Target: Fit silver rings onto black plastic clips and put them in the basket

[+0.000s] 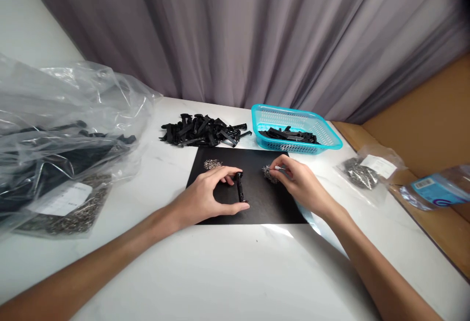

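Note:
Between the thumb and fingers of my left hand stands a slim black plastic clip-like part, held by its two ends over a black mat. My right hand is closed in a pinch on a thin pale stick-like thing, whose kind I cannot make out. Its fingertips are at a small pile of shiny metal pieces on the right of the mat. Another little pile of metal pieces lies behind my left hand.
Behind the mat are a heap of black plastic parts and a blue basket holding more. Large clear bags crowd the left. At right lie a bag of metal pieces, a blue-labelled packet and cardboard.

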Action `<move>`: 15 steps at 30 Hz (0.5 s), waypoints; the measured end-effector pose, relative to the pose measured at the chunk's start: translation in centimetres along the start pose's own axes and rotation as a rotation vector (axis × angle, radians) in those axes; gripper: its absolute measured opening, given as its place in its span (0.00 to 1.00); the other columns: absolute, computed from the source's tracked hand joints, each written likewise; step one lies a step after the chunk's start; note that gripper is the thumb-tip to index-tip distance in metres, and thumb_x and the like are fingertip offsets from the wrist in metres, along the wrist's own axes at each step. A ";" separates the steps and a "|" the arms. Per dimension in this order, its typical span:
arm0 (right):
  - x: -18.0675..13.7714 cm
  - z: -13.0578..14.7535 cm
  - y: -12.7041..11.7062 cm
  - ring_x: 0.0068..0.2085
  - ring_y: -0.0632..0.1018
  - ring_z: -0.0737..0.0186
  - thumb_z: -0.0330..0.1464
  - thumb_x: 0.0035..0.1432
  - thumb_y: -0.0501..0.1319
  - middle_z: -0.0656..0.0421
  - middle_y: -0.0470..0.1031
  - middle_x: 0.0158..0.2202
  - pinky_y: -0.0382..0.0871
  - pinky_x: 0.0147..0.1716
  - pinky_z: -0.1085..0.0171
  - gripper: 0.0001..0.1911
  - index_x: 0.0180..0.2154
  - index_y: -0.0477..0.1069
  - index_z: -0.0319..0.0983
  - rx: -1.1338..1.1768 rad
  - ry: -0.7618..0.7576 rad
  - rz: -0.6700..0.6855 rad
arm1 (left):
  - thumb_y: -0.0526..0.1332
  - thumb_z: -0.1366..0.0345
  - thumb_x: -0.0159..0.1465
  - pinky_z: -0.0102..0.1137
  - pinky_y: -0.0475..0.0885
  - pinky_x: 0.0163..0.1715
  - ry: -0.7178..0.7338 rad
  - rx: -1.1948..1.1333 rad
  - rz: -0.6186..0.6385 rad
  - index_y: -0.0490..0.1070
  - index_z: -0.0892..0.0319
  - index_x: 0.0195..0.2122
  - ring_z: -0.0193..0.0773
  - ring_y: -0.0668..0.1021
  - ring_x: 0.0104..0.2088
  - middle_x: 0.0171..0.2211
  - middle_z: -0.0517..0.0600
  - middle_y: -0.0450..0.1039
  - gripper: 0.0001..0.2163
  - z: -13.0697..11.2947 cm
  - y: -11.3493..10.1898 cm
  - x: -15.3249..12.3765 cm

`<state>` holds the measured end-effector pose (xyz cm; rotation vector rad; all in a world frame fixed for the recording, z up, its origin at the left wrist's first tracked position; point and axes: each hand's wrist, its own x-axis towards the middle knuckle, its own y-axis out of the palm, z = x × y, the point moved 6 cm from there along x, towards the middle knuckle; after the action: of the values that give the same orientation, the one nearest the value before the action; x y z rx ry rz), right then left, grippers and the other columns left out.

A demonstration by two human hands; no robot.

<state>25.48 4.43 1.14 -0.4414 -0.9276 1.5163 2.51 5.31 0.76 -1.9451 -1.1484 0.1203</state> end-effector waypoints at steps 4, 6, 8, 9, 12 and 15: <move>0.0 0.3 -0.1 0.41 0.76 0.55 0.35 0.69 0.58 0.58 0.79 0.40 0.65 0.37 0.60 0.04 0.41 0.70 0.44 -0.028 0.003 -0.005 | 0.74 0.49 0.56 0.38 0.77 0.48 -0.002 0.000 0.000 0.71 0.54 0.57 0.42 0.79 0.44 0.44 0.49 0.76 0.30 0.0 0.0 -0.1; 0.0 0.3 -0.1 0.41 0.76 0.55 0.35 0.68 0.58 0.58 0.79 0.39 0.65 0.37 0.60 0.04 0.40 0.71 0.44 -0.030 0.002 -0.010 | 0.73 0.49 0.56 0.38 0.77 0.49 -0.002 -0.002 0.002 0.71 0.54 0.57 0.42 0.79 0.44 0.44 0.49 0.76 0.30 0.1 0.0 -0.1; 0.0 0.4 -0.2 0.41 0.76 0.55 0.35 0.68 0.59 0.58 0.80 0.39 0.65 0.36 0.60 0.04 0.40 0.72 0.43 -0.016 -0.004 -0.014 | 0.73 0.50 0.57 0.37 0.77 0.49 -0.003 -0.003 0.007 0.71 0.54 0.57 0.42 0.79 0.44 0.45 0.49 0.76 0.30 0.1 0.1 0.0; 0.1 0.5 -0.2 0.40 0.76 0.55 0.35 0.67 0.60 0.58 0.80 0.40 0.65 0.36 0.60 0.04 0.40 0.73 0.43 -0.007 -0.005 -0.019 | 0.73 0.50 0.57 0.37 0.77 0.49 -0.002 -0.003 0.008 0.71 0.54 0.57 0.42 0.79 0.44 0.45 0.50 0.76 0.30 0.1 0.1 0.0; 0.1 0.6 -0.4 0.38 0.76 0.57 0.36 0.66 0.62 0.58 0.81 0.39 0.65 0.35 0.60 0.05 0.40 0.75 0.43 0.027 0.014 -0.038 | 0.73 0.50 0.56 0.38 0.77 0.49 0.001 -0.001 0.007 0.71 0.54 0.57 0.42 0.79 0.44 0.44 0.50 0.76 0.30 -0.1 0.0 0.1; 0.1 0.8 -0.6 0.34 0.76 0.58 0.37 0.65 0.63 0.58 0.81 0.37 0.66 0.34 0.61 0.06 0.40 0.77 0.43 0.053 0.046 -0.054 | 0.73 0.50 0.56 0.38 0.77 0.49 0.001 0.002 0.011 0.71 0.55 0.57 0.42 0.79 0.44 0.44 0.50 0.77 0.30 -0.2 0.0 0.0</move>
<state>25.30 4.24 2.10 -0.4075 -0.8553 1.4722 2.59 5.22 0.91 -1.9497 -1.1366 0.1264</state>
